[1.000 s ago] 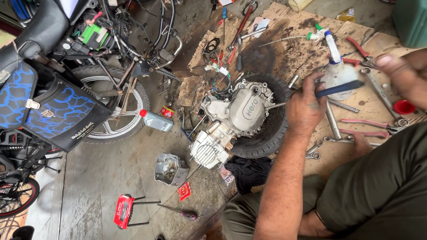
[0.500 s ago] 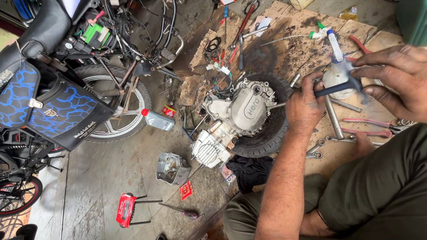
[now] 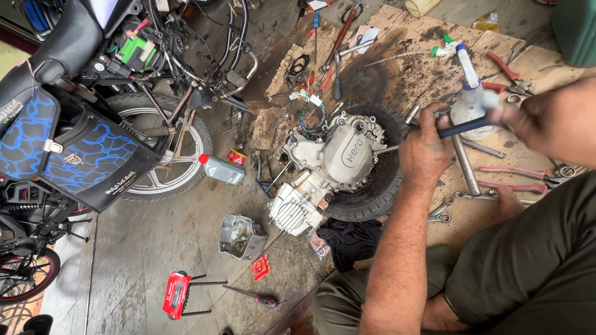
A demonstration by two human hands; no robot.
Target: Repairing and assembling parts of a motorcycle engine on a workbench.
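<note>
We sat on the workshop floor with a motorcycle engine [image 3: 332, 164] before us, resting on a black tyre [image 3: 372, 192] at the near edge of a stained sheet of cardboard [image 3: 422, 68]. Our left hand [image 3: 425, 149] was clenched around one end of a dark blue-handled tool [image 3: 462, 127], held just beside the right side of the engine, with a thin metal shaft reaching from under the hand toward the casing. Our right hand [image 3: 546, 118] was blurred; it lay at the other end of the same handle, but we could not tell whether it was closed on it or only touching. Just behind the handle stood a white squeeze bottle [image 3: 469, 102] with a long nozzle. A steel tube [image 3: 464, 164] lay on the cardboard below the hands, with spanners [image 3: 442, 209] near it and red-handled pliers [image 3: 515, 180] toward the right edge. More red-handled pliers [image 3: 506, 68] lay at the far right of the cardboard. On the bare concrete to the left of the engine lay a small grey oil bottle with a red cap [image 3: 220, 169], just beside the rear wheel [image 3: 164, 149] of a motorcycle carrying a black and blue saddlebag [image 3: 68, 149]. Nearer to us lay a loose engine cover [image 3: 241, 237], a black rag [image 3: 351, 239], a red tool with black prongs [image 3: 177, 294] and a screwdriver [image 3: 257, 298].
</note>
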